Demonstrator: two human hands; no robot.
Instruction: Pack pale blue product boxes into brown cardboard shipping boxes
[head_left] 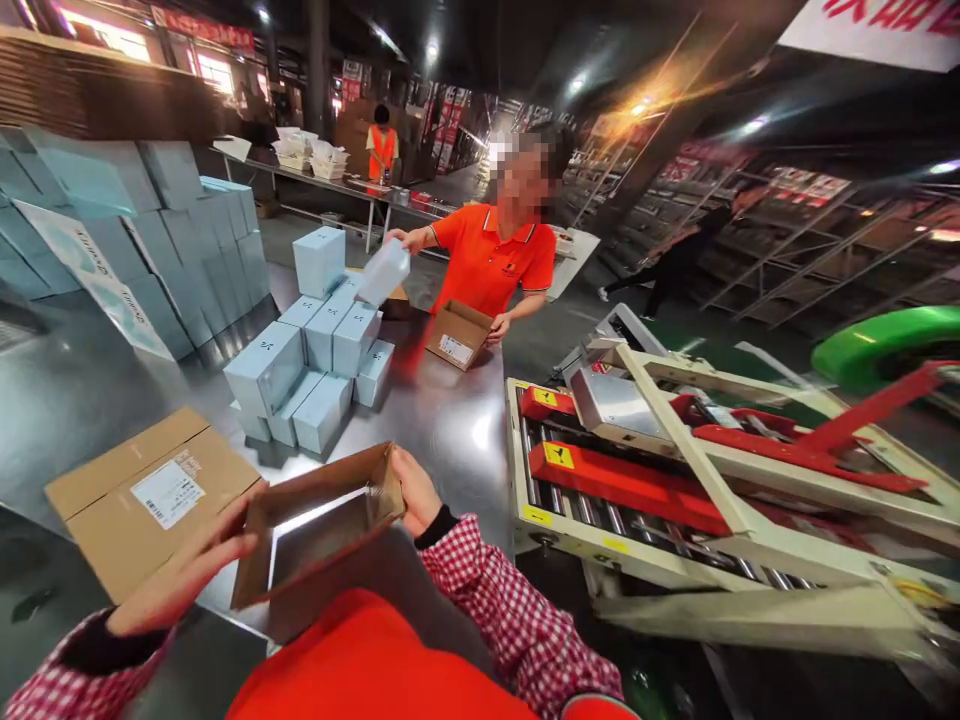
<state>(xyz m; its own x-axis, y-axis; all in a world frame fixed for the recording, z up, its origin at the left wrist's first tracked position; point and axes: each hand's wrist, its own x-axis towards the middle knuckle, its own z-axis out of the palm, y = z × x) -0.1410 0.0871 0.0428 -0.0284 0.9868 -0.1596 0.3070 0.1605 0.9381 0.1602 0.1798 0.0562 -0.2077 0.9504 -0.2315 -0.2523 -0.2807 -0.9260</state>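
I hold an open brown cardboard box in front of me, tilted so its empty inside shows. My left hand presses on the box's left flap with fingers stretched out. My right hand grips the box's right edge. A flat cardboard carton with a white label lies on the steel table just left of my left hand. A pile of light blue boxes stands further out on the table.
Across the table a person in an orange shirt holds a light blue box and an open carton. A box-sealing machine with rollers and red bars stands on the right. Stacked blue boxes line the left.
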